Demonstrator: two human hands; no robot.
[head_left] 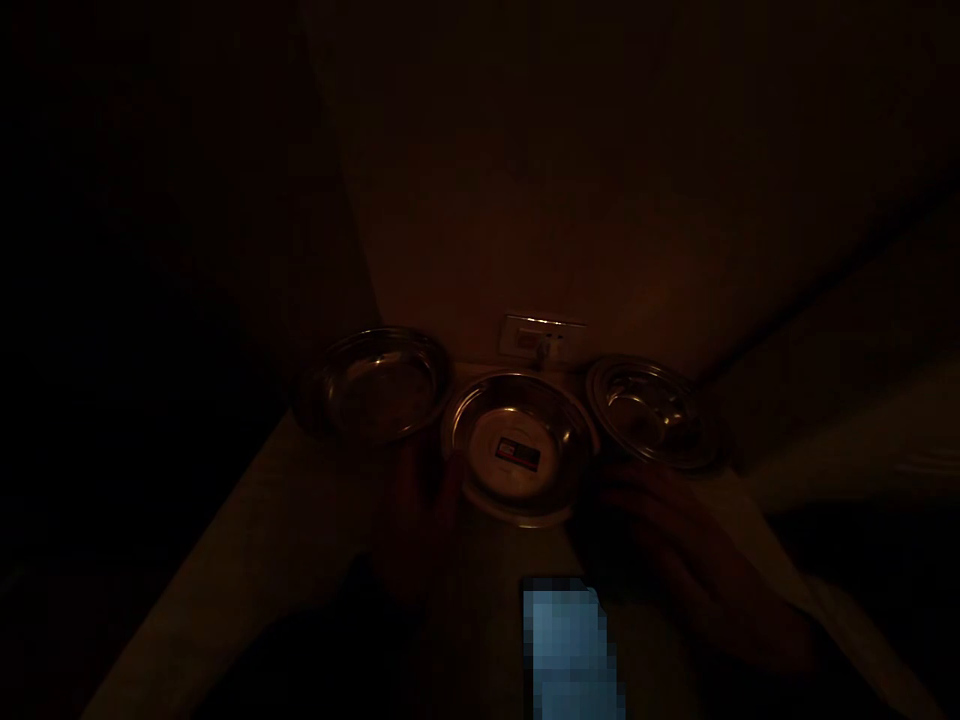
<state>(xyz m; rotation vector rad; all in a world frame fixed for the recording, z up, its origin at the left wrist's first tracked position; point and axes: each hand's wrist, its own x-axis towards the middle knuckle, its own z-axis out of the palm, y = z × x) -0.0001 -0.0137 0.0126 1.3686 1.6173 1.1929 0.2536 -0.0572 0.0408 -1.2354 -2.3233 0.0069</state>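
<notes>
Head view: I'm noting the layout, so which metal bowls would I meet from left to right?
Leftmost shiny round metal bowl → middle shiny round metal bowl with dark rectangular label → rightmost shiny round metal bowl.

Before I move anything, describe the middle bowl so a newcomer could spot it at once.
Find the wall behind the table, with a socket on it. Below that in view, the shiny metal middle bowl sits in a row of three. A dark rectangular label shows on its floor; I can make out none in the left bowl or right bowl.
</notes>
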